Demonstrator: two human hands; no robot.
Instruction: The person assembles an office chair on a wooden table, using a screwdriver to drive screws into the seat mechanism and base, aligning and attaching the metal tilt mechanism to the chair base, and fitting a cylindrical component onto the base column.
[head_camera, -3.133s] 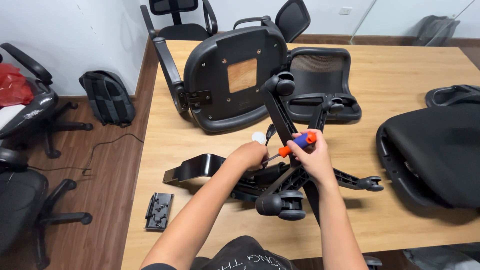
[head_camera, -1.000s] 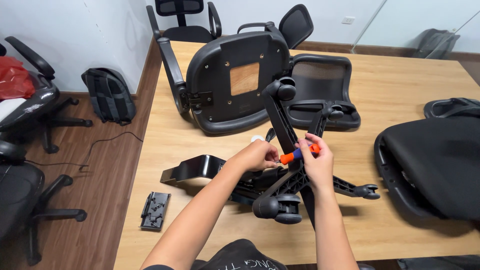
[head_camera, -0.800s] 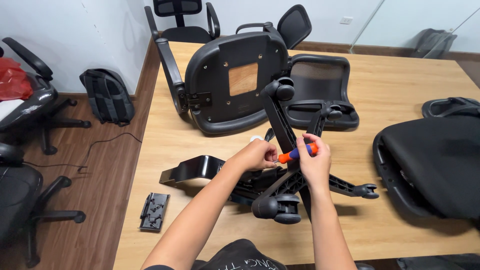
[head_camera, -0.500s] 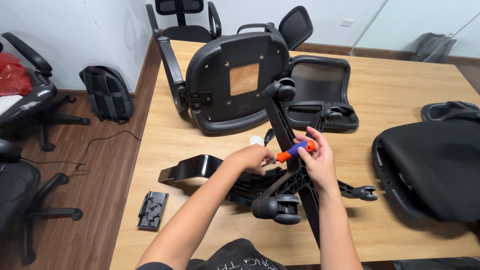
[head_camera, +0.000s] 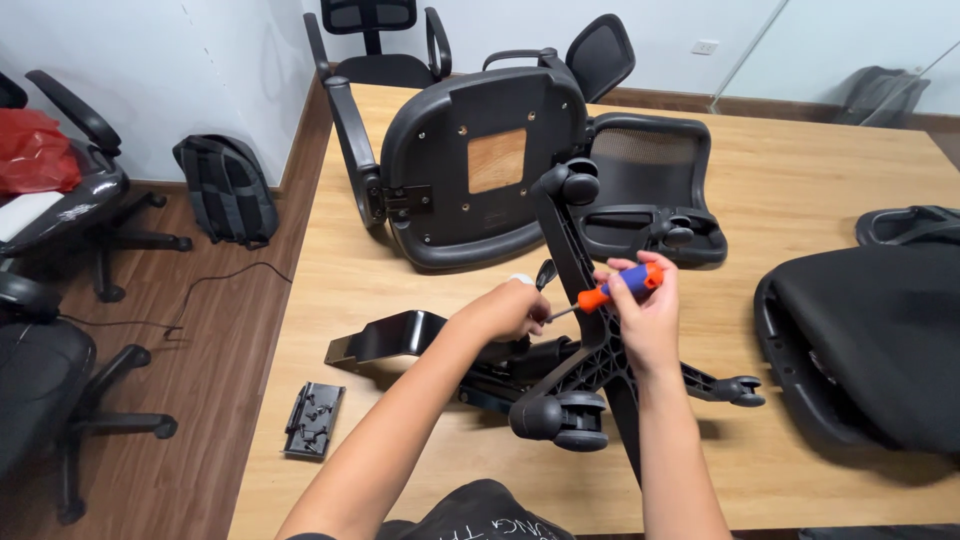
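A black star-shaped chair base (head_camera: 590, 370) with castor wheels lies on the wooden table (head_camera: 780, 180), one leg sticking up. My right hand (head_camera: 645, 320) grips an orange and blue screwdriver (head_camera: 620, 287), its shaft pointing left and down. My left hand (head_camera: 505, 312) rests on a black mechanism (head_camera: 520, 360) next to the base, fingers closed around the screwdriver's tip area. What the fingers pinch is hidden. A black armrest bracket (head_camera: 385, 338) lies just left of that hand.
An upside-down black seat pan (head_camera: 470, 170) with armrests stands behind the base, a mesh backrest (head_camera: 650, 185) beside it. A black seat cushion (head_camera: 880, 340) fills the right side. A small black parts plate (head_camera: 314, 418) lies at the left edge. Office chairs (head_camera: 60, 200) and a backpack (head_camera: 228, 190) stand on the floor.
My hands and the screwdriver stay at the same spot on the base, the handle tilting slightly between frames. The view has shifted a little.
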